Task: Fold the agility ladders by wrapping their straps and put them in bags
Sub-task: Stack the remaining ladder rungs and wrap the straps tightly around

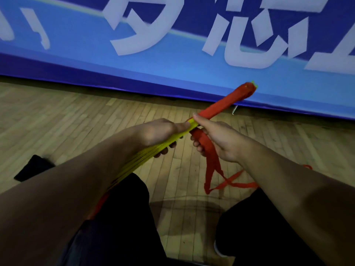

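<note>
- While your left hand grips the yellow rungs with its fingers curled around them, the bundle sits in the air over your knees, with its far end pointing toward the blue banner. If that grip gets loose, the rungs could fan out and you would have to stack them again.
- Because your right hand has its fingers closed around the red strap right beside the bundle, the wrap stays snug only as long as you pull. If you let the strap go slack, the red wrapped part on the far half could loosen and slide off the end.
- Since the loose strap tail hangs down to the wooden floor and crosses over itself near your right knee, it could knot up or catch under your leg. Then the next turn would tug hard and stop.
- If you wind the turns too far apart, yellow would show between them and the bundle might bend in the middle.
- When your two hands are this close, touching at the thumbs, one could pinch the strap under the other, so the turn would bunch up.
- The dark thing on the floor to your near left may be a bag, but I cannot tell. If it is, it lies well apart from the bundle, so you would have to reach with one hand, and the wrap could come undone.
</note>
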A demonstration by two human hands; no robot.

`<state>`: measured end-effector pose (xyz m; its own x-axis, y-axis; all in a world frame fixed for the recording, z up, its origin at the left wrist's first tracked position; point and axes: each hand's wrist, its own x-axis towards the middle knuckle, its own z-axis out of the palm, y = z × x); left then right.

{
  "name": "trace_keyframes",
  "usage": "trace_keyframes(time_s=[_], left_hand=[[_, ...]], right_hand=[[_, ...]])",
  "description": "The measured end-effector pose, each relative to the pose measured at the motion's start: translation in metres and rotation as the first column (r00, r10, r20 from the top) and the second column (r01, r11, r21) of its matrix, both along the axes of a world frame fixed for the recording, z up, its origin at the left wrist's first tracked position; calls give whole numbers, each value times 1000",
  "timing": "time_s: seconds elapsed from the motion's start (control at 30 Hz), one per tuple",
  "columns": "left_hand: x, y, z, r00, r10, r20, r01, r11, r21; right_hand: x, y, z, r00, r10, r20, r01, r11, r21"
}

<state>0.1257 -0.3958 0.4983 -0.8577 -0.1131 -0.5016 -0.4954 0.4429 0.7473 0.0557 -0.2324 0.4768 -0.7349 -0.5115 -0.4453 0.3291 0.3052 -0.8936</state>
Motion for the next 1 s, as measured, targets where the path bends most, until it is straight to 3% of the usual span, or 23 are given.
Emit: trace_keyframes(time_s=[0.03, 0.1, 0.2, 0.23, 0.3, 0.37, 0.43, 0.53, 0.57, 0.63, 0.7, 0.8, 1.0], left_hand=[[-2, 3, 1, 999, -32, -35, 24, 978, -205], [-1, 16, -2, 992, -84, -95, 20, 843, -538], [5, 37, -21, 950, -254, -181, -1, 578, -816], [6, 39, -26, 933, -306, -191, 13, 558, -830], [7, 33, -23, 936, -295, -193, 68, 690, -721], [4, 21, -12, 969, -202, -140, 111, 868, -485], [5, 10, -4, 991, -126, -55, 111, 971, -214], [11, 3, -5, 990, -119, 70, 100, 968, 231], [11, 2, -7, 992, -104, 67, 81, 954, 287], [10, 4, -8, 997, -70, 18, 65, 980, 186], [4, 9, -6, 999, -32, -9, 32, 997, -72], [0, 15, -3, 999, 11, -32, -22, 920, -392], [0, 24, -2, 980, -163, -118, 69, 822, -566]], right_hand=[[0, 1, 0, 1000, 6, 31, -6, 1000, 18], [3, 0, -3, 997, -7, 78, 5, 1000, 18], [7, -7, -12, 985, -132, 113, 131, 991, 19], [8, -6, -14, 977, -175, 125, 176, 984, 5], [5, -1, -18, 976, -188, 114, 192, 981, -26], [2, 6, -20, 982, -171, 81, 176, 983, -51], [0, 9, -20, 984, -163, 73, 169, 982, -88], [2, 7, -16, 986, -141, 91, 155, 971, -180], [2, 7, -15, 989, -123, 83, 137, 973, -186], [1, 7, -13, 996, -71, 50, 77, 988, -132], [2, 9, -10, 999, -8, 39, 10, 999, -40], [6, 8, -9, 994, -6, 107, 9, 1000, -24], [14, -2, -28, 972, -167, 164, 184, 978, -97]])
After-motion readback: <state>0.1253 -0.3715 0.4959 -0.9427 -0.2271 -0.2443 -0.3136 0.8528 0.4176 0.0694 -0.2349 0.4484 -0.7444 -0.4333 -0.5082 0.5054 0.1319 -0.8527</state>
